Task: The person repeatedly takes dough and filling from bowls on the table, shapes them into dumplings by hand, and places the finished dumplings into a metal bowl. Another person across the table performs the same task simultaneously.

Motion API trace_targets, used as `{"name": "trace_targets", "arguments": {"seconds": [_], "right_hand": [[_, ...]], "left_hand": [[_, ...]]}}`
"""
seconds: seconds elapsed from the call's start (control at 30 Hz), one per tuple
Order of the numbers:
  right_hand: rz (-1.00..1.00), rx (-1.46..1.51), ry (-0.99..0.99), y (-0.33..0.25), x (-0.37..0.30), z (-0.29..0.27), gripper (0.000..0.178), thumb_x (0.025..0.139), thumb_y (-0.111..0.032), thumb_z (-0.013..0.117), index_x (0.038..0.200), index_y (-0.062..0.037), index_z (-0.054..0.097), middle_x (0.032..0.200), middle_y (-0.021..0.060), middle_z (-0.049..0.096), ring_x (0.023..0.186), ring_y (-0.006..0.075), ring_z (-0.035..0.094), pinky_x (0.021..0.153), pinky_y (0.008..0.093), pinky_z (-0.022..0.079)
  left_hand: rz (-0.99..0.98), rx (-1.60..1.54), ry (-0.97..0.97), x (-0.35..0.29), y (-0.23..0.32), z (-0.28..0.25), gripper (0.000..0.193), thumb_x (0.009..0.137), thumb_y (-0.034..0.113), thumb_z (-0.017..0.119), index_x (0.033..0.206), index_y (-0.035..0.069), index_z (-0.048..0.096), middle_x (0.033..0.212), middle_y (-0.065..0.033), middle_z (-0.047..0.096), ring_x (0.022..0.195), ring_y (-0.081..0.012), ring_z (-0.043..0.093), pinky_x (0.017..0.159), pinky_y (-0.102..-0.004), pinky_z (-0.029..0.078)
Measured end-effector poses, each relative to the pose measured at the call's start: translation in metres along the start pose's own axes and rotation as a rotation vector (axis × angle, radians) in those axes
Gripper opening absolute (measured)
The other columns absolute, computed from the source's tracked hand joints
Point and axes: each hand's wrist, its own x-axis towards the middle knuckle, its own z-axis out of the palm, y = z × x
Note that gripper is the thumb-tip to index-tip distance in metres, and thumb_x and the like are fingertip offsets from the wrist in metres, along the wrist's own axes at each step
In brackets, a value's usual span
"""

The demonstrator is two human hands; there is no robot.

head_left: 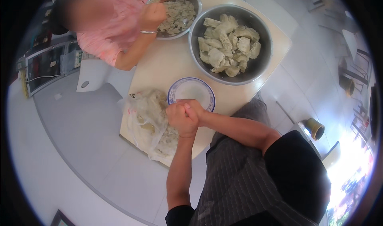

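Observation:
My left hand (182, 121) and my right hand (196, 109) are clasped tightly together, fingers wrapped round each other. Whatever lies between the palms, if anything, is hidden. They are over the near edge of a white plate (191, 89) with a blue patterned rim. Beside my left hand, a clear plastic bag (145, 118) holds pale, greyish-green food pieces. Beyond the plate to the right stands a large metal bowl (255, 76) with chunky, pale green-beige pieces (227, 42), whose kind I cannot tell.
Across the light table (159, 72), a person in a pink top (113, 22) handles a pale piece over a second metal bowl (196, 2) of small torn bits. A white chair (95, 72) stands at the left. To the right are a brown bin (315, 129) and several chairs.

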Motion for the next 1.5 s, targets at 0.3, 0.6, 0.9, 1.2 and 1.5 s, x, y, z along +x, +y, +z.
{"name": "trace_targets", "arguments": {"seconds": [0.3, 0.6, 0.9, 1.2, 1.5], "right_hand": [[-0.055, 0.002, 0.016, 0.005, 0.004, 0.000, 0.029, 0.095, -0.030, 0.043, 0.091, -0.0052, 0.057, 0.083, 0.0053, 0.057, 0.076, 0.0167, 0.055, 0.071, 0.0309, 0.046], [-0.074, 0.000, 0.002, 0.006, 0.002, 0.003, 0.026, 0.094, -0.027, 0.042, 0.091, -0.0053, 0.057, 0.083, 0.0052, 0.056, 0.076, 0.0163, 0.055, 0.071, 0.0303, 0.046], [-0.097, 0.011, -0.020, 0.010, -0.002, 0.006, 0.024, 0.093, -0.024, 0.041, 0.090, -0.0055, 0.056, 0.083, 0.0052, 0.056, 0.077, 0.0160, 0.055, 0.071, 0.0298, 0.046], [-0.134, 0.052, -0.051, 0.012, -0.002, 0.007, 0.022, 0.093, -0.021, 0.040, 0.089, -0.0057, 0.056, 0.083, 0.0052, 0.056, 0.077, 0.0156, 0.055, 0.071, 0.0293, 0.046], [-0.140, 0.028, 0.036, 0.001, -0.011, 0.023, 0.018, 0.091, -0.017, 0.043, 0.086, -0.0063, 0.057, 0.082, 0.0051, 0.056, 0.077, 0.0156, 0.055, 0.068, 0.0304, 0.046]], "left_hand": [[-0.054, -0.033, -0.041, 0.010, 0.005, -0.006, 0.012, 0.081, 0.008, 0.053, 0.071, 0.003, 0.051, 0.069, -0.0125, 0.049, 0.061, -0.0292, 0.049, 0.053, -0.0379, 0.039], [-0.047, -0.048, -0.019, 0.017, 0.011, -0.007, 0.011, 0.081, 0.007, 0.052, 0.071, 0.002, 0.052, 0.069, -0.0133, 0.051, 0.062, -0.0306, 0.050, 0.056, -0.0402, 0.041], [-0.114, 0.007, -0.146, 0.016, 0.007, -0.002, 0.018, 0.080, 0.009, 0.053, 0.065, 0.001, 0.046, 0.065, -0.0158, 0.049, 0.058, -0.0340, 0.049, 0.053, -0.0411, 0.040], [-0.144, -0.044, -0.104, 0.024, 0.015, -0.007, 0.021, 0.082, 0.011, 0.052, 0.066, 0.000, 0.046, 0.064, -0.0164, 0.049, 0.056, -0.0342, 0.048, 0.052, -0.0409, 0.039], [-0.200, -0.034, -0.107, 0.023, 0.017, -0.011, 0.023, 0.084, 0.012, 0.052, 0.066, 0.000, 0.045, 0.064, -0.0156, 0.048, 0.055, -0.0315, 0.047, 0.051, -0.0394, 0.038]]}}
